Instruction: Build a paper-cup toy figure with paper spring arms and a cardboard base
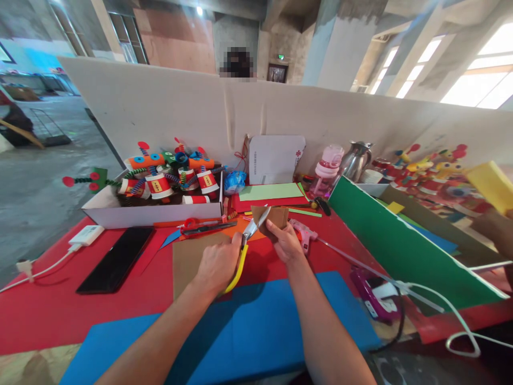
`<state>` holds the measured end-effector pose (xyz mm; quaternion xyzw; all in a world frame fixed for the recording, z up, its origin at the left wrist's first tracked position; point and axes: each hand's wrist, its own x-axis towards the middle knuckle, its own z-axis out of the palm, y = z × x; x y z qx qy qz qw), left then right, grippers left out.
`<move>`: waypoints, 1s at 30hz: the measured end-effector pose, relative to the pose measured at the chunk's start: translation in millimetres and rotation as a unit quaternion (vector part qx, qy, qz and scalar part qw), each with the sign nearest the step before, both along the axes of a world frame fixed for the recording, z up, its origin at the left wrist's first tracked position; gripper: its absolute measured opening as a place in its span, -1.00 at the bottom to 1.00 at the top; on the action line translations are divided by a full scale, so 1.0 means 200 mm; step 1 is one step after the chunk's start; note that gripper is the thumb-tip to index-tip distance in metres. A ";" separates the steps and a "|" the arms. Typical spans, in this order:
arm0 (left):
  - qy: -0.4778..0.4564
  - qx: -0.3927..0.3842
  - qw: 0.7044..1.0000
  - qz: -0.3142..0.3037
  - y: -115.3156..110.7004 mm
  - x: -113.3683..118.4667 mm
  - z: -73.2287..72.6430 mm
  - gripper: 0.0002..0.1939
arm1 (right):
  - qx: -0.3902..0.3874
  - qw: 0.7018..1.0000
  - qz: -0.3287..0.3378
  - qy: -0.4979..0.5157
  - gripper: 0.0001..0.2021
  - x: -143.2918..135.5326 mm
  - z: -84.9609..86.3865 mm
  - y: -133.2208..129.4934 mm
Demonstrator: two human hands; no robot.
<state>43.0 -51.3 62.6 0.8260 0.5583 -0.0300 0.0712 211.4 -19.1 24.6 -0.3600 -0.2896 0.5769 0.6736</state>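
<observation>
In the head view, the left hand (224, 262) is closed around the yellow handles of a pair of scissors (249, 231), whose blades point up and away from it. The right hand (286, 240) pinches a small piece of brown paper (279, 215), its thumb on the near face. That piece is just beyond the right fingertips, ahead of and to the right of the left hand, and 1 blade crosses its near face; whether it is being cut there cannot be told.

Beneath the left hand, on the red table cover (44, 315), is a larger brown sheet (188, 259). Ahead of that hand are red-handled scissors (190, 227), and farther off to its left lie a black phone (116, 260) and a white charger (86, 237). Beyond these, a white box (158, 215) holds paper-cup figures (159, 185). Below both forearms is a blue sheet (248, 315).

Just right of the right hand is a pink glue gun (306, 235); farther right stand a green-sided box (401, 251) and, nearer the body, a purple device (372, 291). Well ahead of the right hand are a pink bottle (329, 163) and a metal jug (356, 160). At the far right, another person's hand (495, 230) is near a yellow object (491, 187).
</observation>
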 end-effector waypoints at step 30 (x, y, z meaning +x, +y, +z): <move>-0.004 0.004 1.000 -0.006 0.03 -0.02 -0.04 -0.70 | -0.017 0.998 -0.005 -0.056 -0.64 0.01 0.00 0.02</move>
